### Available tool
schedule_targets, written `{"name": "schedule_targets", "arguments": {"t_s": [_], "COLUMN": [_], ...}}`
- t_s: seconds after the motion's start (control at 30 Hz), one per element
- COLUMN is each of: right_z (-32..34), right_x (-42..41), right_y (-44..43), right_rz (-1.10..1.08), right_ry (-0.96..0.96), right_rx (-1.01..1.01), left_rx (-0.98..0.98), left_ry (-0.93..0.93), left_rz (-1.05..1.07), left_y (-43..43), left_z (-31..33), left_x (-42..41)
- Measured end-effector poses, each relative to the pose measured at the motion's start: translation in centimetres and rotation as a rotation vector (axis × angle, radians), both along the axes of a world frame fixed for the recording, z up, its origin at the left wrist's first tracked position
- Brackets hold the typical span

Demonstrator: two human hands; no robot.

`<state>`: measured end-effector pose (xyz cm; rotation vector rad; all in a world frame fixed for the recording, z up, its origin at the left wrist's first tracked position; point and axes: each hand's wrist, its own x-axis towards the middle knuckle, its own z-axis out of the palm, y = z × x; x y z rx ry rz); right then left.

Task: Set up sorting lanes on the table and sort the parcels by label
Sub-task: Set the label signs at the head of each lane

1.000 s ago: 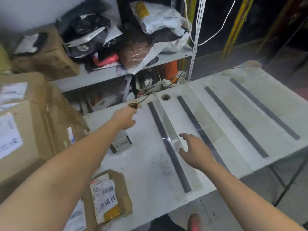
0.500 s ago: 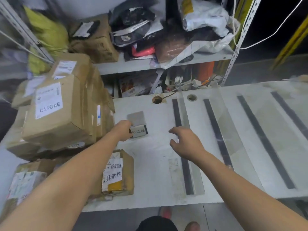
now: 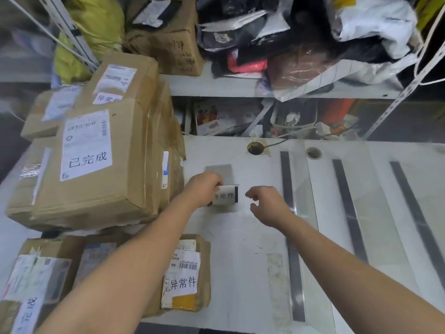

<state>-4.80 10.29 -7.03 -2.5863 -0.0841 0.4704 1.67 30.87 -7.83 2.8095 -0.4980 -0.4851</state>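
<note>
While the left hand [image 3: 204, 186] clamps the sign [image 3: 225, 195] by its left edge, right hand [image 3: 267, 206] loosely curled, it seems light, stiff, slick

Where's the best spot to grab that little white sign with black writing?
Probably its free right end, coming from the right: the small white sign with black writing is thin and flat, and the left hand grips its left end.

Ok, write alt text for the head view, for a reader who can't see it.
The left hand grips a small white sign card with black characters at a white table, the right hand open beside it; taped brown cardboard parcels stack at left.
</note>
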Motion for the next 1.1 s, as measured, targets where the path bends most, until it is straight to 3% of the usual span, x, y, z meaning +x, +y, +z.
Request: {"name": "schedule_targets", "arguments": {"t_s": [0.33,0.57,1.1], "right_z": [-3.5,-4.2,6.3], "right_x": [4.3,5.1,2.3], "right_y": [2.9,4.2,-5.0], "right_rz": [0.051,0.054,0.035], "right_ry": [0.008,-0.007,-0.258], "right_rx": [0.037,0.052,0.128], "left_rx": [-0.240,-0.327,-0.263], "left_ry": [-0.235,-0.315,-0.436], "left_rz": [0.242,0.270,0.187], "left_y": [-0.8,-2.1,-5.8], "left_z": [2.9,3.4,10.9], "left_x": [1.8,1.6,1.6]}}
